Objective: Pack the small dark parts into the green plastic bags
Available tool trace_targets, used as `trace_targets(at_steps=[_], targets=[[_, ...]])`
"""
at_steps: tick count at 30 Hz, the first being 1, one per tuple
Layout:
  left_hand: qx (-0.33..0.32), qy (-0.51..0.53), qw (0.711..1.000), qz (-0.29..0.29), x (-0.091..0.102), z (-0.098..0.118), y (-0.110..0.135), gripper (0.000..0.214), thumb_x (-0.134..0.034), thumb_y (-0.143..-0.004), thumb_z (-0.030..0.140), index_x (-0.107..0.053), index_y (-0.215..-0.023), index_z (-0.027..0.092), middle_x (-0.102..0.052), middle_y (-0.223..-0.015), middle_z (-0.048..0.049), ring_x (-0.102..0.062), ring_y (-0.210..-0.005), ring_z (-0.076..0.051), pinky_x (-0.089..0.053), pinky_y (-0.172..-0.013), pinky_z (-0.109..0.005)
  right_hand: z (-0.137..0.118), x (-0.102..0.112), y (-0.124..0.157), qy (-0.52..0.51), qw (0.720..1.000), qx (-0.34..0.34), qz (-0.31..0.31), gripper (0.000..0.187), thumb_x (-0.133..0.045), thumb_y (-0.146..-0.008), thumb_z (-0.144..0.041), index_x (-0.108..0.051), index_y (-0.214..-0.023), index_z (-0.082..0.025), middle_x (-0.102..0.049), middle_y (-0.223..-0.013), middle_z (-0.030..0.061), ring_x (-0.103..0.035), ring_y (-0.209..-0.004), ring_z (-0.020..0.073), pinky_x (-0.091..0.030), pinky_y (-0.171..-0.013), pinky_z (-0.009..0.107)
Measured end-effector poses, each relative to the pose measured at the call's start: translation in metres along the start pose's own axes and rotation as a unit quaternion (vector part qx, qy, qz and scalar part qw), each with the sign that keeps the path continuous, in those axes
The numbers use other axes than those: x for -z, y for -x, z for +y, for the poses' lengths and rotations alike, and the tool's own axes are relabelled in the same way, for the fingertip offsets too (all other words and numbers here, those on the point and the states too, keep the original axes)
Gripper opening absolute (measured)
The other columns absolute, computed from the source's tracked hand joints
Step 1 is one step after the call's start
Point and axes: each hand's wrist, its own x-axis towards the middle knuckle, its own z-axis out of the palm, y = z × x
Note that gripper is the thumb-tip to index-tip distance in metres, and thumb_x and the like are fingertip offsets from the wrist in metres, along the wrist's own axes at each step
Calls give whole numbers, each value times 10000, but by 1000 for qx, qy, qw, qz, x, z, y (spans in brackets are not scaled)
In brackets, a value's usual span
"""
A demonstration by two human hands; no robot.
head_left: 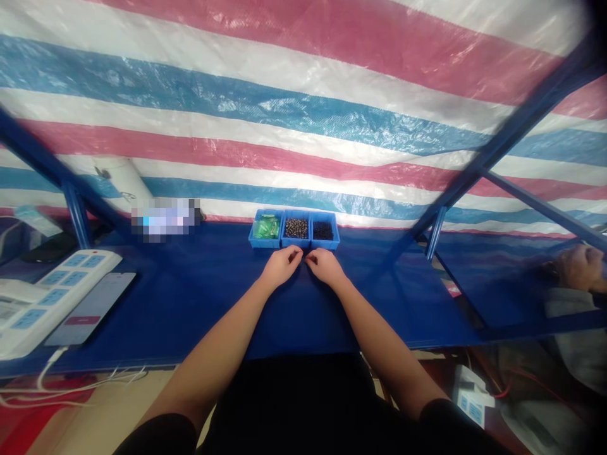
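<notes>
My left hand (282, 264) and my right hand (325, 265) are held close together over the blue table, fingertips almost meeting. Both have thumb and fingers pinched; whatever they may hold is too small to make out. Just beyond them stand three small blue bins side by side. The left bin (265, 242) contains green and clear pieces (266, 226). In the middle bin (296, 242) lie many small brassy metal parts (296, 227). Small black parts (323, 230) fill the right bin (325, 244).
At the left lie a white power strip (59, 297) and a phone (92, 309) with a white cable (50, 366). Blue metal posts (436, 234) frame the table (303, 316). Behind hangs a striped plastic sheet (303, 126). Another person's hand (579, 266) shows at far right.
</notes>
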Motion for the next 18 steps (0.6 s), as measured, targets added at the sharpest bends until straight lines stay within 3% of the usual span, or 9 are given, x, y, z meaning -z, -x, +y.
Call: trace_targets(at_steps=[3,6,9,12,15,18], targets=[[-2,2,1000,-3,0,-1,0,243,-488,-920,391,-660,-956,223,-677,-762,12,-599,-656,-139,-457,-662,-258,0,1,1,-27,1000,1,3,95,-614,-840,-200,-697,-794,-207,-663,-813,49,-593,-786,181,-471,-768,314],[-1,6,1000,1,-1,-3,0,257,-493,-917,394,-660,-1003,218,-666,-754,8,-594,-655,-140,-459,-663,-258,-1,3,0,-120,992,-30,23,103,-602,-845,-256,-690,-821,-208,-685,-846,32,-608,-774,165,-485,-781,312],[0,13,1000,2,-2,-4,0,290,-511,-911,387,-645,-1110,224,-647,-731,14,-589,-656,-141,-461,-670,-257,-2,8,-1,-258,964,-67,17,199,-590,-846,-369,-678,-870,-192,-687,-824,19,-611,-712,142,-505,-705,280],[-2,28,1000,-2,-2,-3,0,287,-508,-918,394,-650,-1100,224,-654,-743,11,-587,-657,-139,-460,-668,-254,-5,12,-2,-355,930,-91,-16,300,-607,-822,-465,-666,-884,-178,-657,-731,4,-572,-609,118,-481,-593,246],[-4,40,999,-4,-1,-1,0,263,-497,-924,409,-653,-1007,214,-655,-740,10,-578,-644,-133,-454,-654,-248,-7,13,-3,-409,907,-99,-32,345,-634,-797,-508,-655,-877,-173,-643,-698,1,-554,-577,107,-465,-565,237],[-4,41,999,-2,-1,-1,1,252,-476,-936,404,-629,-971,207,-637,-714,18,-562,-622,-124,-446,-643,-242,-8,11,-3,-417,902,-109,-16,359,-642,-785,-520,-648,-877,-173,-662,-740,17,-581,-612,116,-465,-555,231]])
